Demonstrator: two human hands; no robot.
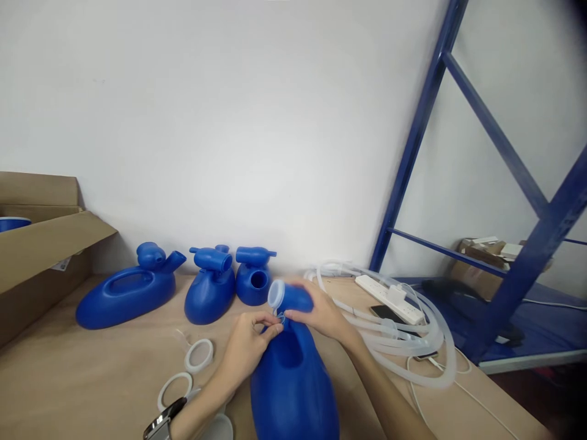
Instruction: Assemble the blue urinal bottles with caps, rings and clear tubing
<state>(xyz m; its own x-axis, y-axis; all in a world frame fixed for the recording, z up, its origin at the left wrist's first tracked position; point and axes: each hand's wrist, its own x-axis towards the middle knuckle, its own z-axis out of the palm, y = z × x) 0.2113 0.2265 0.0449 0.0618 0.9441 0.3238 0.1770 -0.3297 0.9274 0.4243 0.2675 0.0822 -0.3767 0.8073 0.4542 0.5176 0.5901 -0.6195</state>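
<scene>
- Right now the blue plastic urinal bottle point(293, 385) lies near the front edge of the wooden table point(92, 379), its spout point(291, 297) pointing away toward the wall.
- Curled around the spout from the right, the right hand point(323, 315) has a closed grip on it.
- Pinched shut, the left hand point(247, 345) nips a small blue piece point(279, 319) at the base of the spout; what it is cannot be told.
- Judging from this, steadying the spout firmly while the pinch works in short, careful motions suits the step.
- Three more blue bottles point(211, 287) stand far left, white rings point(199, 355) near left, clear tubing point(398, 333) right.
- No writing or brand is readable anywhere.
</scene>
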